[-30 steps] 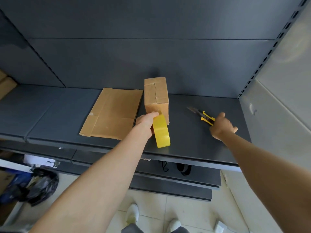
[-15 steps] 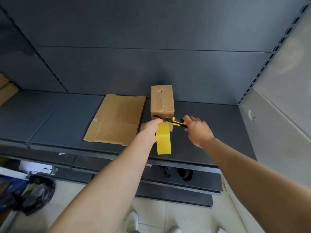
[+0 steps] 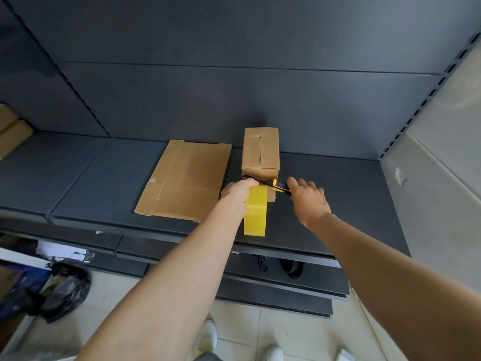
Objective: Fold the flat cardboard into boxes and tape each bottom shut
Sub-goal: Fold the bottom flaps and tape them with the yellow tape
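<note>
Nearest the camera, on the tiled floor, are the toes of the person's white shoes (image 3: pixel 209 334), and to the left lies a crumpled black plastic bag (image 3: pixel 62 287). Both forearms reach up to the dark grey shelf (image 3: pixel 338 204). The left hand (image 3: pixel 235 190) is closed around the top of a yellow roll of tape (image 3: pixel 256 211), which stands on edge near the shelf's front lip. Just to its right, the right hand (image 3: pixel 308 198) is clamped on the handle of a yellow and black utility knife (image 3: pixel 270 185), whose blade points left across the near face of the folded box (image 3: pixel 261 152), at the spot where the tape leaves the roll. The box stands with its closed flaps up, a strip of tape apparently running along the centre seam. Beside it to the left, a flat cardboard blank (image 3: pixel 186 179) lies unfolded on the shelf, and more cardboard (image 3: pixel 11 134) shows at the far left edge. The step in hand looks to be cutting the tape free from the finished seam. The next move calls for a short, controlled slice while the left hand keeps the tape taut, clear of the fingers, then pressing the loose end down on the box.
</note>
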A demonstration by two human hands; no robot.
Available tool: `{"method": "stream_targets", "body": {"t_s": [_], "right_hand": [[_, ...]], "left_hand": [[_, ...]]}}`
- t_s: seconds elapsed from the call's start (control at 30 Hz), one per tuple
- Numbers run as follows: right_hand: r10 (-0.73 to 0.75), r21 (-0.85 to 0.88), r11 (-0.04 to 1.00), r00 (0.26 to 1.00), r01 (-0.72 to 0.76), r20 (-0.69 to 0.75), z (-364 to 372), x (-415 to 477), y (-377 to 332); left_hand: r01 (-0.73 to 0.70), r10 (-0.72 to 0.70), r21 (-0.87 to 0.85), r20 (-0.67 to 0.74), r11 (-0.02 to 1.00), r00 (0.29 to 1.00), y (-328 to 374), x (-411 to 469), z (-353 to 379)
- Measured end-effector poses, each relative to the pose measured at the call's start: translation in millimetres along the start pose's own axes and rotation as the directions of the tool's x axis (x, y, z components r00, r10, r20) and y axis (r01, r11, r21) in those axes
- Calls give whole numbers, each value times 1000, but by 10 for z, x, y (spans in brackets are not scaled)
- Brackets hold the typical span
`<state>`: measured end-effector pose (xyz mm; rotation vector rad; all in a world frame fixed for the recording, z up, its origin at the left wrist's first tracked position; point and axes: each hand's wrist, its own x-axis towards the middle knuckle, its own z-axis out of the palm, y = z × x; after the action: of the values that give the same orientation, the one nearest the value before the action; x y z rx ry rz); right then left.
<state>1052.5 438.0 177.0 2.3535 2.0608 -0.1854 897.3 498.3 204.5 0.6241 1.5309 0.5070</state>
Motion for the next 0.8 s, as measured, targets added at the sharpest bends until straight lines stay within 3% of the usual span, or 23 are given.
{"method": "stream_targets", "body": {"t_s": [0.8], "right_hand": [[15, -179, 984, 999, -7, 40, -106, -23, 44]], "left_hand": [[26, -33, 147, 49, 989, 998, 158, -38, -64]]}}
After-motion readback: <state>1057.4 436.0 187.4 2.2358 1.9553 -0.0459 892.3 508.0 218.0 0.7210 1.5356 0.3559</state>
